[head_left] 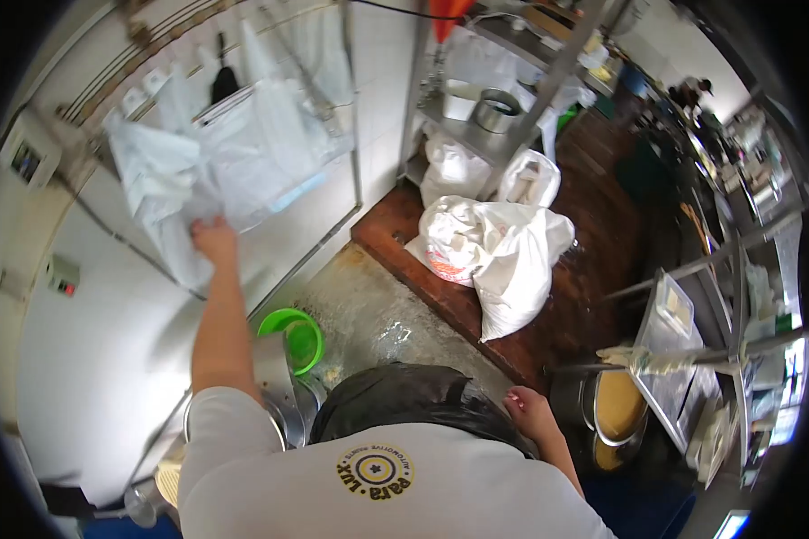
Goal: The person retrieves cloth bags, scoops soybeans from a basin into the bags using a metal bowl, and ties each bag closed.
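Observation:
My left hand (213,239) reaches up to the wall and touches the lower part of a pale, translucent plastic sheet or bag (166,171) hanging there. Its fingers are bent against the plastic, and whether they pinch it is too small to tell. More white plastic (270,135) hangs beside it on the wall rack. My right hand (528,409) is low at my side, near the black plastic (404,395) at my waist, with its fingers curled; anything inside them is hidden.
White sacks (517,260) lie on a brown raised floor (404,238) ahead. A green basin (304,340) and metal pots (283,391) stand below my left arm. Metal shelves (476,135) hold containers. At right are a pot (618,409) and racks (683,359). A person (690,92) is far back.

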Demonstrator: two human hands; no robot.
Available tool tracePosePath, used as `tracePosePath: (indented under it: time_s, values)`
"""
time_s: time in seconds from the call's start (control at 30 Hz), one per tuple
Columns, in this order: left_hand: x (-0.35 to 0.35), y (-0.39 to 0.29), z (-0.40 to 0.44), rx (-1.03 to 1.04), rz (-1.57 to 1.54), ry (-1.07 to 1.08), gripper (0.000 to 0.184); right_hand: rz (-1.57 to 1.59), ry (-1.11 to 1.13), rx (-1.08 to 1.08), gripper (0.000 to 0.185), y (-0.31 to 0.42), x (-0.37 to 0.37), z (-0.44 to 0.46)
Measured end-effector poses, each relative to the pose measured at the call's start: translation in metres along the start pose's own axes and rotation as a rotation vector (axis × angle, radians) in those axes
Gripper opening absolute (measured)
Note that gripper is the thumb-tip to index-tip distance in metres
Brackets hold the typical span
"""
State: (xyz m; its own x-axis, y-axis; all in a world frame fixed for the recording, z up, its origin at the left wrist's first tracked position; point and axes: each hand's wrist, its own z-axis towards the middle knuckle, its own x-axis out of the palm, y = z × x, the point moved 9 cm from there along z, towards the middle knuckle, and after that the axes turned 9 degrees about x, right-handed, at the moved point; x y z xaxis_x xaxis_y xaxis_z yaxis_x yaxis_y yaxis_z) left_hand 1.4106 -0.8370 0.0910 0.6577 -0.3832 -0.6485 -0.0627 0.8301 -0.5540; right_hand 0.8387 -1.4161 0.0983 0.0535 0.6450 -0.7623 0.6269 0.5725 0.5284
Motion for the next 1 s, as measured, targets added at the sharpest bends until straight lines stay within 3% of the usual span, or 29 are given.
tracePosePath:
  time_s: [0.07, 0.1, 0.17, 0.27, 0.3, 0.4, 0.47, 0.5, 0.53, 0.57, 0.6, 0.63, 0.73, 0.77, 0.8, 0.83, 0.9, 0.93, 0.97, 1.0]
  values:
    - [-0.011, -0.022, 0.015, -0.001, 0.005, 0.127, 0.064, 0.037, 0.033, 0.036, 0.031, -0.004, -0.001, 0.003]
    - [0.052, 0.021, 0.039, 0.463, 0.517, 0.114, 0.066, 0.063, -0.009, 0.072, 0.031, -0.008, -0.005, 0.006]
    - [0.043, 0.02, 0.043, 0.506, 0.444, 0.182, 0.054, 0.0, 0.024, -0.041, 0.031, 0.0, -0.002, 0.01]
    - [0.043, 0.036, 0.055, 0.542, 0.386, 0.25, 0.035, 0.096, -0.04, -0.046, 0.03, 0.001, -0.012, 0.009]
    - [0.033, 0.041, 0.056, 0.476, 0.233, 0.175, 0.032, 0.113, -0.046, -0.031, 0.029, 0.002, -0.015, 0.007]
    - [0.025, 0.051, 0.025, 0.507, 0.238, 0.094, 0.032, 0.151, -0.093, -0.002, 0.029, -0.006, -0.024, 0.0]
    - [0.086, 0.082, -0.044, 1.011, 0.802, 0.455, 0.025, 0.158, -0.129, 0.022, 0.03, -0.018, -0.024, -0.002]
    - [0.101, 0.082, -0.094, 0.998, 0.699, 0.843, 0.018, 0.151, -0.127, 0.021, 0.032, -0.024, -0.023, 0.0]
    - [0.113, 0.097, -0.156, 0.695, 0.529, 1.349, 0.011, 0.164, -0.159, 0.038, 0.032, -0.029, -0.027, 0.0]
    - [0.106, 0.105, -0.225, 0.084, 0.321, 1.756, 0.006, 0.165, -0.137, 0.034, 0.033, -0.031, -0.024, 0.001]
    - [0.094, 0.075, -0.283, -0.108, 0.214, 1.955, 0.009, 0.166, -0.114, 0.027, 0.035, -0.031, -0.021, 0.003]
    - [0.081, 0.039, -0.332, -0.288, 0.121, 1.994, 0.013, 0.18, -0.141, 0.037, 0.035, -0.031, -0.022, 0.006]
    - [0.028, -0.181, -0.395, 0.292, -0.111, 1.97, 0.024, 0.19, -0.101, 0.071, 0.039, -0.031, -0.016, 0.024]
    - [0.049, -0.211, -0.422, 0.297, -0.33, 1.89, 0.025, 0.26, -0.076, 0.115, 0.045, -0.034, -0.01, 0.039]
    - [0.038, -0.264, -0.445, 0.329, -0.47, 1.966, 0.025, 0.328, -0.05, 0.159, 0.051, -0.033, -0.006, 0.049]
    - [0.022, -0.314, -0.467, 0.51, -0.54, 2.008, 0.025, 0.327, -0.062, 0.167, 0.051, -0.025, -0.009, 0.055]
    - [-0.027, -0.397, -0.513, 0.844, -0.662, 2.128, 0.026, 0.969, 0.184, 0.556, 0.067, -0.032, 0.013, 0.059]
    - [-0.058, -0.423, -0.533, 0.996, -0.708, 2.211, 0.028, 1.218, 0.3, 0.595, 0.07, -0.021, 0.016, 0.059]
    - [-0.076, -0.439, -0.546, 1.01, -0.717, 2.218, 0.028, 1.494, 0.374, 0.415, 0.063, -0.001, 0.011, 0.059]
    - [-0.103, -0.45, -0.565, 1.175, -0.72, 2.3, 0.029, 1.758, 0.44, 0.21, 0.056, 0.014, 0.002, 0.057]
